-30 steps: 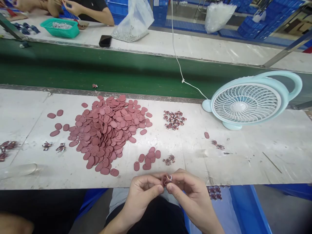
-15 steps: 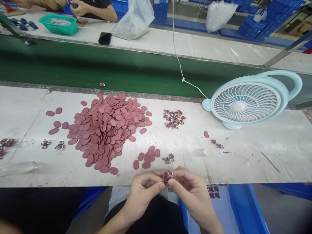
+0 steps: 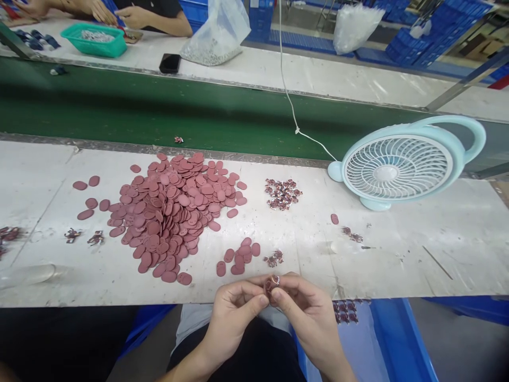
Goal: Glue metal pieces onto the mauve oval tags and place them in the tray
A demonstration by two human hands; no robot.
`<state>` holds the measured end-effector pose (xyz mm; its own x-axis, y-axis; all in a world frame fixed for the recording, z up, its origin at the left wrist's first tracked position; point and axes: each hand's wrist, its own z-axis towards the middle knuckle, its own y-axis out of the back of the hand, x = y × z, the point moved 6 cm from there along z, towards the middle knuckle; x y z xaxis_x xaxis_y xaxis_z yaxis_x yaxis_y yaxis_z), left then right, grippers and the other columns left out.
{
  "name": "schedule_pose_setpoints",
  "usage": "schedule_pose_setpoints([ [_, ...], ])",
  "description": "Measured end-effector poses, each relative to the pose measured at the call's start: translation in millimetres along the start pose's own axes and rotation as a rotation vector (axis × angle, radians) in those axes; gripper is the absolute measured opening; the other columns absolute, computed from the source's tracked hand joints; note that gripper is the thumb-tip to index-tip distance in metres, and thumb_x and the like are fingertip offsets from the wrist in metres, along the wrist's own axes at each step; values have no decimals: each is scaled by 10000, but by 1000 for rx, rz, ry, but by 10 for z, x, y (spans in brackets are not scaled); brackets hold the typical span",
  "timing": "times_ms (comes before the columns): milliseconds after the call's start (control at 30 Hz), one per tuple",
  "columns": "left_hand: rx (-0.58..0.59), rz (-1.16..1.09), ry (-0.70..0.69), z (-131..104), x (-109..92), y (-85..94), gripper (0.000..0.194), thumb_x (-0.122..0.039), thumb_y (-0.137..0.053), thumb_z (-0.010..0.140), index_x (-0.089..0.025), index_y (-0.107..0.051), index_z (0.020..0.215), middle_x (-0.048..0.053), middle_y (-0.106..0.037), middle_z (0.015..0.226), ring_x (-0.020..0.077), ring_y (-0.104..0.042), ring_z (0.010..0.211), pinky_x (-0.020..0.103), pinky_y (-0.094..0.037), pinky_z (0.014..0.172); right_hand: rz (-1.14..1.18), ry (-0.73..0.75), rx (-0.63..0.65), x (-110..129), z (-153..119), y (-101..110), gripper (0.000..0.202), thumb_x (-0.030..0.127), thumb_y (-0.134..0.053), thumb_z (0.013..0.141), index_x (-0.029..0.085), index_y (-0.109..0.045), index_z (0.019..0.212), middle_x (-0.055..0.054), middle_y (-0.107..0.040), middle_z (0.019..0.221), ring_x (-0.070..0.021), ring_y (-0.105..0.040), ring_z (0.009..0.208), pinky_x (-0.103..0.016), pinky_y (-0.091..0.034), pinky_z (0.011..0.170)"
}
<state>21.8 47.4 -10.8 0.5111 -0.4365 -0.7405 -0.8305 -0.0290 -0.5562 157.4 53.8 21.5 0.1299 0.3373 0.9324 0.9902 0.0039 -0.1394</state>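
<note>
Between the fingertips of my left hand (image 3: 235, 313) and my right hand (image 3: 308, 313) is a small dark-red figure (image 3: 270, 286) with a whitish edge on top. Both hands pinch it, just past the table's near edge; the fingers cover much of it. Just beyond lie a few similar red-and-white pieces (image 3: 274, 258) and a small group of flat oval maroon discs (image 3: 240, 257). A large heap of such discs (image 3: 170, 212) spreads to the left. Farther back sits a cluster of the small shiny pieces (image 3: 283, 194).
A light-blue fan (image 3: 392, 164) stands at the right, its white cord (image 3: 296, 130) running upward. Under the table edge, a blue bin (image 3: 401, 339) holds rows of dark-red pieces. Beyond the green conveyor belt (image 3: 222, 114), a co-worker's hands work near a teal basket (image 3: 95, 42).
Both hands still hold the figure, with the right thumb slightly higher on it. A small piece on the green belt has moved right. The co-worker's hands have shifted.
</note>
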Motion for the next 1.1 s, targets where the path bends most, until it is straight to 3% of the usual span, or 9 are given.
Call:
schedule_pose_setpoints([
  [367, 17, 125, -29, 62, -5, -43, 38, -211, -742, 822, -187, -762, 800, 102, -758, 1179, 279, -718, 1028, 358, -585, 837, 80, -10, -29, -76, 3, 86, 128, 296, -729, 876, 241, -766, 985, -63, -760, 988, -196, -712, 862, -304, -602, 765],
  [500, 39, 315, -87, 134, -79, 15, 107, -242, -731, 827, -212, -759, 926, 107, -737, 1228, 289, -686, 1128, 398, -571, 918, 164, -16, -125, -216, -50, 351, 156, 296, -756, 852, 224, -773, 990, -75, -768, 938, -198, -717, 795, -311, -608, 732],
  [567, 12, 625, -186, 227, -222, 103, 144, -283, -695, 857, -221, -748, 976, 105, -729, 1230, 270, -681, 1124, 371, -575, 898, 210, 4, -220, -309, -120, 611, 144, 303, -768, 839, 236, -776, 966, -68, -771, 925, -184, -715, 727, -299, -611, 677],
  [667, -46, 1335, -361, 417, -470, 177, 234, -342, -575, 928, -232, -703, 1090, 90, -707, 1213, 227, -693, 980, 348, -573, 815, 251, 36, -423, -474, -305, 1123, 161, 304, -819, 782, 223, -777, 915, -69, -770, 912, -179, -710, 669, -292, -611, 618],
  [700, -43, 1443, -377, 484, -520, 189, 227, -334, -568, 926, -229, -698, 1080, 87, -716, 1161, 242, -679, 974, 378, -555, 837, 258, 44, -502, -539, -393, 1309, 190, 301, -839, 758, 211, -776, 913, -74, -769, 904, -181, -710, 664, -289, -609, 606],
  [800, 13, 1601, -388, 625, -576, 172, 191, -301, -527, 932, -252, -701, 992, 58, -728, 1033, 268, -652, 974, 408, -513, 849, 225, 69, -713, -750, -715, 1841, 287, 311, -860, 728, 178, -762, 963, -83, -760, 887, -184, -707, 680, -291, -608, 606],
  [967, 56, 1744, -408, 657, -530, 133, 217, -306, -488, 948, -262, -693, 1003, 57, -727, 1086, 282, -659, 1004, 389, -477, 847, 32, 110, -1002, -1169, -1316, 2688, 398, 428, -824, 746, 169, -714, 1027, -63, -729, 973, -154, -685, 722, -302, -603, 651],
  [1100, 38, 1878, -420, 673, -572, 171, 229, -344, -502, 939, -257, -667, 1072, 44, -729, 1110, 271, -666, 992, 341, -469, 783, -138, 3, -1141, -1634, -1583, 3328, 378, 457, -745, 829, 147, -671, 1033, -52, -713, 982, -153, -682, 747, -328, -604, 688],
])
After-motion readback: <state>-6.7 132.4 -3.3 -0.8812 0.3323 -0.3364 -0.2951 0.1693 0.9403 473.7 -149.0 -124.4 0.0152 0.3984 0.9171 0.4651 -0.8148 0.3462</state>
